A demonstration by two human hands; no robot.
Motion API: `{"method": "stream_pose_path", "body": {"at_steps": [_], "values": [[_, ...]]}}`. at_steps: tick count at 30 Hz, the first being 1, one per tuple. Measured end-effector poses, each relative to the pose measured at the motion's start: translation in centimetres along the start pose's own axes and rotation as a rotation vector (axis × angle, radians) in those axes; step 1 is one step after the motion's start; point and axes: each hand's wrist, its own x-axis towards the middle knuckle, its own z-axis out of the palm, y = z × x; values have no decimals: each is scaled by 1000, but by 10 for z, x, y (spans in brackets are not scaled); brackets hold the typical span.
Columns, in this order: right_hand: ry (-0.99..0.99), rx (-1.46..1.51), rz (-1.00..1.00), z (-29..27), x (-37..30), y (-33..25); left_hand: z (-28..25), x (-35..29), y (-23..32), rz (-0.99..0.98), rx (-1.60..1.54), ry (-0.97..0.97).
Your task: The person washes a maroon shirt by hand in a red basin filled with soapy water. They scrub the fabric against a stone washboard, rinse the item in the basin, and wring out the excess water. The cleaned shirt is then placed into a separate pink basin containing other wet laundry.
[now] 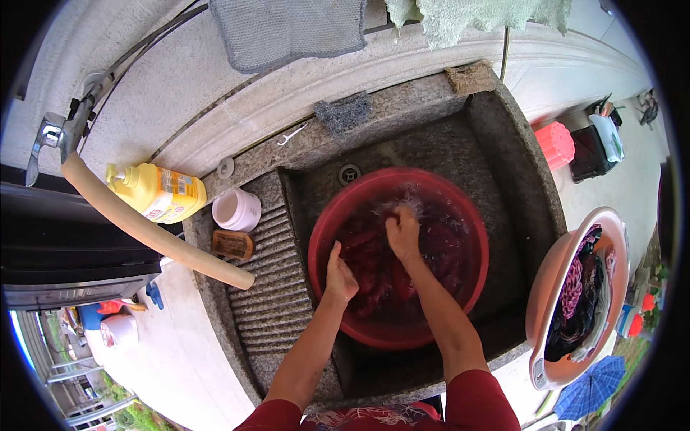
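A round red plastic basin [471, 287] stands in the stone sink, holding water and soaked dark red cloth [370, 276]. My right hand [404, 233] is closed on part of the cloth near the basin's middle, and water splashes beside it. Over the basin's left side is my left hand [341, 276], thumb stretched up and apart from the loosely bent fingers. Nothing shows in its grasp; its fingertips are partly hidden.
The stone sink [514, 230] has a ridged washboard [269, 316] at left. Over it reaches a beige hose [162, 230]. Near this are a yellow pump bottle [162, 192], a pale pink tub [236, 210] and a wooden brush [232, 245]. A pink laundry basket [539, 302] with clothes stands right.
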Motion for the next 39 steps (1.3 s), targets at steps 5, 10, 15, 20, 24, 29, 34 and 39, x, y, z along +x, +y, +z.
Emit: {"method": "stream_pose_path", "body": {"at_steps": [5,10,15,20,24,29,34,39], "values": [[-280,39,-301,-6,-88,-129,6,2,16,-138,-86,-368],[-135,-378,-326,-1,-36,-98,-5,-13,-1,31,444,75],[-387,-1091,-158,-77,-12,-29,12,-51,26,257,972,-195],[-869,254,113,-61,-54,-90,-11,-54,22,313,1343,-518],[-1000,-97,174,-69,-73,-107,-20,-72,35,152,1319,-451],[-1020,-319,82,-132,-95,-108,-23,-114,49,219,1232,-416],[-652,127,4,-189,-94,-227,8,-169,74,476,1205,-635],[-229,296,-278,-242,-107,-321,87,-275,113,600,758,-864]]}}
